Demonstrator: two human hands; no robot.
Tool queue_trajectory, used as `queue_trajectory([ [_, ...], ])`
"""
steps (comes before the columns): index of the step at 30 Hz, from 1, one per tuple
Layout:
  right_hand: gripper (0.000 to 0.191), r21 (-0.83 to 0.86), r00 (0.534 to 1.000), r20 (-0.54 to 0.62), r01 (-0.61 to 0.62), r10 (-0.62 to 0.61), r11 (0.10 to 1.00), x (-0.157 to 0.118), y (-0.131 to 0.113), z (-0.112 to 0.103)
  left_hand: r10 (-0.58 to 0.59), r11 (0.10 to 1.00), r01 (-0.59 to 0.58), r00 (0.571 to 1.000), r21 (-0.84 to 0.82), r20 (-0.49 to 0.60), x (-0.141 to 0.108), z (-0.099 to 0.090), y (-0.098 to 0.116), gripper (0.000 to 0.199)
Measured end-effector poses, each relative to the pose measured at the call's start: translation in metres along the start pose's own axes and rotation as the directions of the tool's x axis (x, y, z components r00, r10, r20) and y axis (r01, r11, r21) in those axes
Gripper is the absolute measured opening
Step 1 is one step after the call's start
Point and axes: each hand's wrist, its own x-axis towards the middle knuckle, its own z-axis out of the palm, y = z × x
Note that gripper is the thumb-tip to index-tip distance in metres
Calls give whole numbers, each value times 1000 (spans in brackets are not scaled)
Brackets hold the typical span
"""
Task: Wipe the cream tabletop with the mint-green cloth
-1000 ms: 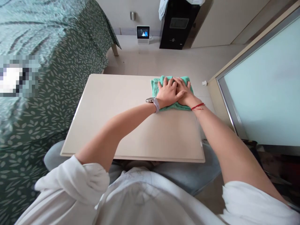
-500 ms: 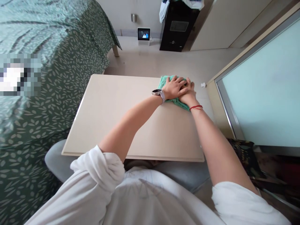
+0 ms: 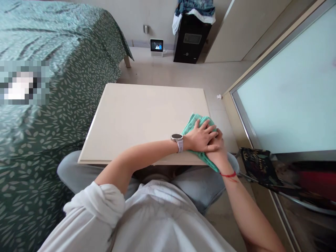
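A folded green cloth [image 3: 194, 121] lies over the front right part of the cream tabletop [image 3: 147, 112], with one corner hanging past the near edge. My left hand [image 3: 201, 136], a watch on its wrist, rests on top of the cloth with fingers spread, and overlaps my right hand. My right hand [image 3: 217, 148], with a red string at the wrist, is at the cloth's right side. Its visible fingers are bent over the cloth; the others are hidden beneath my left hand.
A bed [image 3: 70, 66] with a green leaf-print cover stands to the left. Beyond the table are a small lit screen [image 3: 156, 46] and a black cabinet [image 3: 191, 42] with clothes on top. A frosted panel [image 3: 291, 80] and a dark patterned bag [image 3: 258, 164] are at right.
Both hands have moved with the cloth from the table's far right corner toward me, down the right side to the near right corner. The view has also shifted slightly.
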Motion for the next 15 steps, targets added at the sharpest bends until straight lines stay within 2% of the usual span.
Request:
queue_trajectory([
  [4,83,-116,999,-4,-53,53,992,-47,-30,-12,-12,999,11,999,-39,-31,-42,5,25,78],
  [6,84,-180,1000,3,-30,31,983,-58,-48,-14,-49,997,47,998,-58,-29,-63,5,30,80],
  [8,85,-210,999,10,32,-30,977,-57,-64,-14,-97,993,96,995,-68,-17,-79,2,28,82],
  [11,84,-202,991,55,133,-124,970,-33,-80,-10,-185,981,185,983,-58,8,-88,-7,12,85],
  [15,80,-193,970,182,197,-163,961,34,-90,-3,-295,955,295,955,-39,10,-72,-22,-33,82],
])
